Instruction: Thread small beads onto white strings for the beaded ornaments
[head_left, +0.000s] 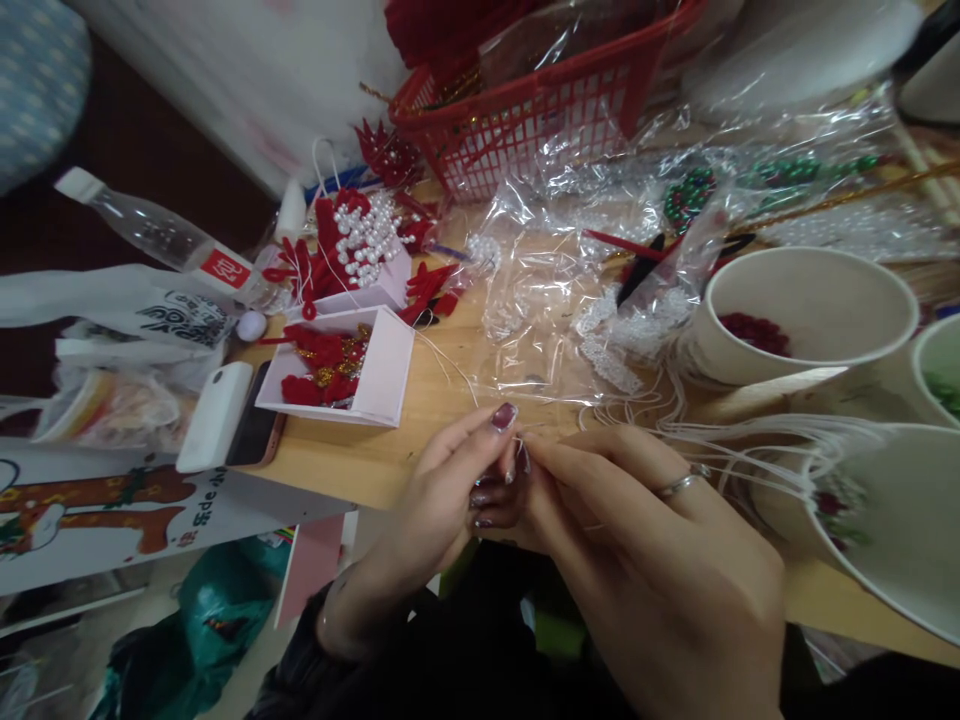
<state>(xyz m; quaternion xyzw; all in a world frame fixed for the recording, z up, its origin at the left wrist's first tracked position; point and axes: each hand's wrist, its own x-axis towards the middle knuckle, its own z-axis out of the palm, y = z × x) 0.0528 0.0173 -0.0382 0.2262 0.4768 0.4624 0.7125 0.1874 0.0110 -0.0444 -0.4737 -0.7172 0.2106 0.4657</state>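
Observation:
Fingertip to fingertip, my left hand [457,490] and my right hand [652,560] meet at the table's front edge. Both are closed in a pinch. A tiny pale bit, perhaps thread, shows between the fingertips, too small to name. The curled fingers hide the rest. Just beyond my left hand stands a white box [386,370] with red and gold ornaments [330,370]. White cords [765,445] trail over the table beside my right hand to a paper cup [885,520], which holds some green, white and dark red pieces.
Another paper cup [810,310] contains dark red beads [754,335]. Clear plastic bags [540,340] spread across the middle, before a red basket [525,120]. At left lie a water bottle [165,235], a white phone-shaped object [215,418] and a dark phone [255,425]. White pearl beads [367,240] sit behind the box.

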